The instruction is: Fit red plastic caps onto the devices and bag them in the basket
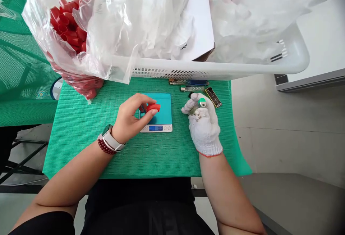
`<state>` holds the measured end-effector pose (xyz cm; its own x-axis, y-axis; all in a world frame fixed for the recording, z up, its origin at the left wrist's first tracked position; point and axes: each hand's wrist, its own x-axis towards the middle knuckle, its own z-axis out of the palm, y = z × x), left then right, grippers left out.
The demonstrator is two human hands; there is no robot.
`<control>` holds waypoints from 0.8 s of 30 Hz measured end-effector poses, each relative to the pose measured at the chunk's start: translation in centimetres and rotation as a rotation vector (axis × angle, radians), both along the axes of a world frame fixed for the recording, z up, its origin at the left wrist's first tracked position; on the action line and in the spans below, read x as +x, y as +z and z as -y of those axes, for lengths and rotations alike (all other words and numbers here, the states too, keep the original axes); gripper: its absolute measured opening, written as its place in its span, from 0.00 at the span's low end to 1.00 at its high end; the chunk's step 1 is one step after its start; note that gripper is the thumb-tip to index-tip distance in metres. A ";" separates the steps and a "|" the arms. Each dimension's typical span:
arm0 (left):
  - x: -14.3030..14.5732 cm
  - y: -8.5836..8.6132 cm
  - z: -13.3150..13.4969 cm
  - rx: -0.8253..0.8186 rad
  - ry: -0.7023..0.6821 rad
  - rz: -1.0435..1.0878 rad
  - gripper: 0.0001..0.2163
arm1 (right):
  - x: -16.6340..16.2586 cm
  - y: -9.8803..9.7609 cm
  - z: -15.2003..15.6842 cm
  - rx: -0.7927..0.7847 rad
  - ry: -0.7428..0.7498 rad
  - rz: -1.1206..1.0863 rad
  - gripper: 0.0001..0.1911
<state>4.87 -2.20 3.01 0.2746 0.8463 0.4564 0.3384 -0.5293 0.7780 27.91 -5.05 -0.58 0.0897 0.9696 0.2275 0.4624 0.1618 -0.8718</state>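
Note:
My bare left hand pinches a small red plastic tube just over the blue platform of a small digital scale, whose display is lit. My right hand, in a white knit glove, is closed around a small device with a green and silver top, to the right of the scale. A watch and a red bead bracelet sit on my left wrist. Both hands rest over a green mesh mat.
A clear bag of several red tubes hangs over the left end of a white plastic basket holding crumpled plastic and a white sheet. Several slim devices lie on the mat below the basket. Grey floor lies to the right.

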 end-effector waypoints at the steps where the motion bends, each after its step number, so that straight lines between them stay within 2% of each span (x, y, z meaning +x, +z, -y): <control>1: 0.0 -0.1 0.0 0.003 -0.005 0.006 0.06 | 0.0 0.0 -0.1 0.017 0.003 -0.181 0.18; 3: 0.0 -0.1 0.0 0.009 -0.014 0.015 0.06 | -0.1 0.1 -0.2 0.030 0.041 -0.480 0.11; 4: 0.0 -0.2 0.0 0.010 -0.017 0.016 0.06 | -0.1 0.1 -0.2 0.026 0.069 -0.541 0.09; 12: 0.1 0.0 0.0 0.024 -0.004 0.013 0.05 | -0.7 0.8 -0.1 0.017 0.072 -0.525 0.07; 16: 0.0 0.0 0.0 0.022 -0.037 0.004 0.05 | -1.3 1.3 0.1 0.015 -0.035 -0.661 0.09; 19: 0.0 0.0 0.1 0.028 -0.076 -0.010 0.06 | -1.6 1.8 0.1 -0.042 -0.099 -0.757 0.10; 21: 0.0 0.0 0.1 0.034 -0.075 -0.009 0.06 | -1.6 2.0 0.1 -0.097 -0.067 -0.813 0.10; 24: 0.0 0.0 0.0 0.037 -0.068 -0.010 0.05 | -1.3 2.2 0.0 -0.147 0.052 -0.833 0.20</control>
<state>4.91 -2.23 3.04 0.3354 0.8082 0.4841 0.3087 -0.5798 0.7540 26.59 -5.08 1.64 0.1265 0.9917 -0.0216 -0.3455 0.0236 -0.9381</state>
